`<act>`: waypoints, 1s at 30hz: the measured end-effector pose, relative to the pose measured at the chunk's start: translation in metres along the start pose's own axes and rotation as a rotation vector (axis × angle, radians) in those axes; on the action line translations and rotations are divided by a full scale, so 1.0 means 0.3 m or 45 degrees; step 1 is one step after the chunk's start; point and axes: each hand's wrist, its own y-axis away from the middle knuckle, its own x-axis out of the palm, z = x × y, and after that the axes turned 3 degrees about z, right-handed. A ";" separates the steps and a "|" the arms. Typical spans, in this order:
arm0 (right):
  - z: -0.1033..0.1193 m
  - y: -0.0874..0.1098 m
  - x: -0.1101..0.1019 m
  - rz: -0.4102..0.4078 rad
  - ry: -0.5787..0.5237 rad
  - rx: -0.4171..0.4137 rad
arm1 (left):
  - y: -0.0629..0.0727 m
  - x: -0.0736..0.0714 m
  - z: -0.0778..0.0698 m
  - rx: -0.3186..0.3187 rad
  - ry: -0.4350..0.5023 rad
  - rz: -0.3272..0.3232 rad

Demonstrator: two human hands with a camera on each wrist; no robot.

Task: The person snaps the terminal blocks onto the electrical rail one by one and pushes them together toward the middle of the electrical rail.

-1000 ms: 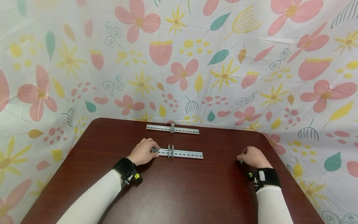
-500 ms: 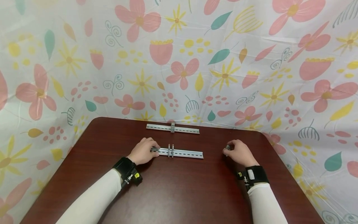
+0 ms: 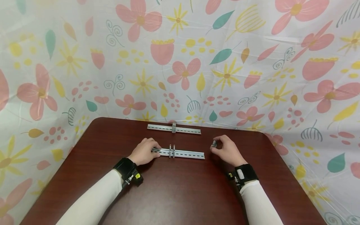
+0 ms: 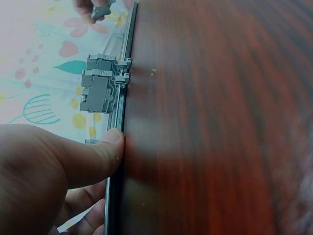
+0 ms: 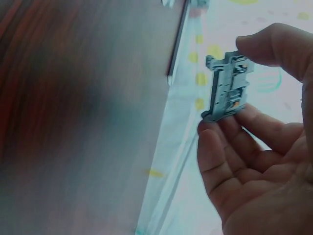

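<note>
My left hand point(image 3: 143, 152) pinches the left end of the nearer slotted metal DIN rail point(image 3: 191, 154) between thumb and fingers. Two thin grey terminal blocks point(image 4: 98, 90) sit upright near the middle of this rail, side by side with a small gap. Off the rail's right end, my right hand point(image 3: 227, 150) holds a loose grey terminal block point(image 5: 229, 87) by its edges between thumb and fingertips. Small metal parts show in that block's open side. The rail's left end is partly hidden behind my left hand.
A second DIN rail point(image 3: 187, 130) lies farther back, with a cluster of grey terminal blocks point(image 3: 173, 127) on it. Both rails lie on a dark red-brown table point(image 3: 180, 187). A flower-printed curtain point(image 3: 180, 47) hangs behind the table and along its sides.
My right hand has moved left from the table's right side towards the near rail's right end, carrying the terminal block. My left hand and both rails have stayed put.
</note>
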 end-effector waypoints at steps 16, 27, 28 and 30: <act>0.177 -0.096 0.121 0.019 -0.071 -0.163 | 0.000 0.002 0.006 0.008 -0.001 0.017; 0.236 -0.114 0.184 0.011 -0.090 -0.278 | 0.002 -0.003 0.020 0.026 -0.004 0.031; 0.239 -0.113 0.188 0.008 -0.094 -0.286 | 0.001 -0.003 0.021 0.031 -0.002 0.036; 0.244 -0.109 0.191 0.011 -0.102 -0.292 | 0.000 -0.003 0.019 0.041 0.002 0.039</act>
